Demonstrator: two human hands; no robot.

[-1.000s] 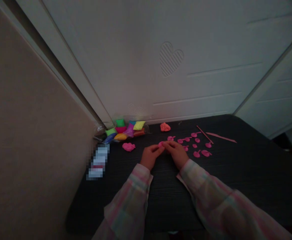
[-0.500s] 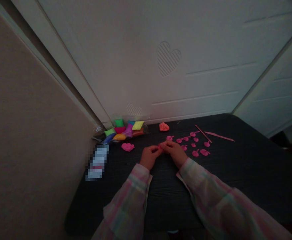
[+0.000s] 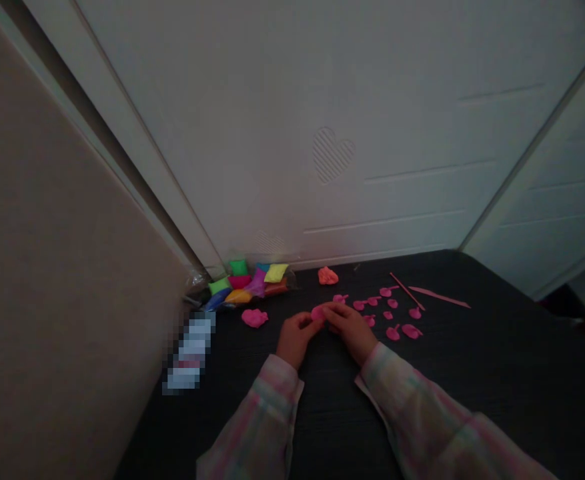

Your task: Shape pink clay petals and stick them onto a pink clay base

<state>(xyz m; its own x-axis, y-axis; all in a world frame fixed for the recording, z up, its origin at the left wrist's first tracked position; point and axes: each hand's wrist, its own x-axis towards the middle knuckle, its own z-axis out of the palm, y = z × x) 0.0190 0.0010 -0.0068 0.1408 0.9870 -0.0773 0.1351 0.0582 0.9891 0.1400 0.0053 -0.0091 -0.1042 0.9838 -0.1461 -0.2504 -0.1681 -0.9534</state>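
Observation:
Between my fingertips is a small piece of pink modelling clay (image 3: 317, 313), pinched from both sides above the dark table. My left hand (image 3: 295, 337) grips its left side with thumb and fingers closed. On the other side my right hand (image 3: 351, 329) presses it, fingers bent over the clay. A larger lump of pink clay (image 3: 255, 318) lies to the left of my left hand. Several small flattened pink clay pieces (image 3: 393, 333), some with thin tails, are spread out to the right of my right hand, a few partly hidden behind it.
At the back left are bagged packets of coloured clay (image 3: 239, 295) beside a blurred pale item (image 3: 189, 353). An orange clay lump (image 3: 327, 276) sits near the white panel (image 3: 252, 133). A thin pink stick (image 3: 407, 291) and a flat pink tool (image 3: 439, 297) lie at the right.
My hands stay together on the clay, and more of the pink piece shows between the fingers than half a second ago. The camera has tilted up, so the scene sits lower.

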